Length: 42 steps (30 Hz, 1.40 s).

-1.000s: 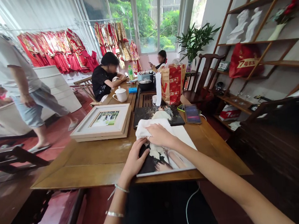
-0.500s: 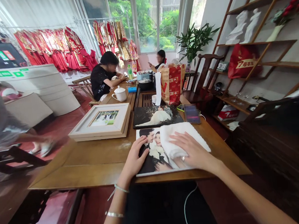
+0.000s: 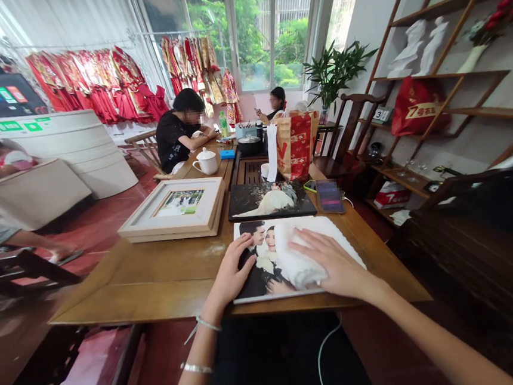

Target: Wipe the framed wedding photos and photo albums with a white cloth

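A large photo print of a couple (image 3: 263, 264) lies at the near edge of the wooden table (image 3: 156, 279). My left hand (image 3: 232, 272) rests flat on the print's left edge, fingers apart. My right hand (image 3: 334, 263) presses a white cloth (image 3: 301, 248) onto the right half of the print, fingers stretched over it. A second dark photo print (image 3: 270, 200) lies just beyond.
A stack of white picture frames (image 3: 175, 208) sits at the table's left. A phone (image 3: 329, 196) lies to the right. Further along are a white teapot (image 3: 207, 161), a red paper bag (image 3: 295, 144) and two seated people. Shelves stand at right; a white cable (image 3: 324, 348) hangs near my lap.
My right hand has swept the white cloth from the print's upper left to its right half, uncovering the couple's faces. A person walking at left has moved out of view.
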Tool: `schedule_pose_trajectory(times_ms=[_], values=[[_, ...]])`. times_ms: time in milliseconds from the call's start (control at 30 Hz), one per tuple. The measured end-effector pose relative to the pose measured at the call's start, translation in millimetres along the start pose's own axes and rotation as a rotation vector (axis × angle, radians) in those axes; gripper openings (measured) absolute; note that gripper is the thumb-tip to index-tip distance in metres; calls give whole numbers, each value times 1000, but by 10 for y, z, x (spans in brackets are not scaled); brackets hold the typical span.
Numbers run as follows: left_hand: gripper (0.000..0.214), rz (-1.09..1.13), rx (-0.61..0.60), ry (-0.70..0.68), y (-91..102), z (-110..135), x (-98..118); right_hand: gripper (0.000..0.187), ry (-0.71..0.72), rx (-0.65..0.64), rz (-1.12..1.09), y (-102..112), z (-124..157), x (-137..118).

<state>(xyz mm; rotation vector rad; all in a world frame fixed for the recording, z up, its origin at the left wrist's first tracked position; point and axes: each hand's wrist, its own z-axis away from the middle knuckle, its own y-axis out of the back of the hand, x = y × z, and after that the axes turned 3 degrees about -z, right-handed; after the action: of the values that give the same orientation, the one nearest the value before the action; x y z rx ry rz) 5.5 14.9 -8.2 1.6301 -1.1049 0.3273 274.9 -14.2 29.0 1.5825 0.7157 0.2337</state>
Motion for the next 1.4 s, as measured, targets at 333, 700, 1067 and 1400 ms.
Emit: schedule_pose_trajectory(times_ms=[333, 700, 1067, 1400], values=[[36, -13, -10, 2, -22, -15, -23, 66, -67, 15, 44, -21, -672, 422], [34, -7, 10, -8, -31, -7, -28, 90, 109, -75, -18, -58, 386, -419], [36, -26, -8, -3, -24, -11, -32, 67, -58, 16, -23, -10, -139, 203], [36, -22, -4, -14, -49, -37, -23, 60, -182, 11, -2, -39, -743, 171]])
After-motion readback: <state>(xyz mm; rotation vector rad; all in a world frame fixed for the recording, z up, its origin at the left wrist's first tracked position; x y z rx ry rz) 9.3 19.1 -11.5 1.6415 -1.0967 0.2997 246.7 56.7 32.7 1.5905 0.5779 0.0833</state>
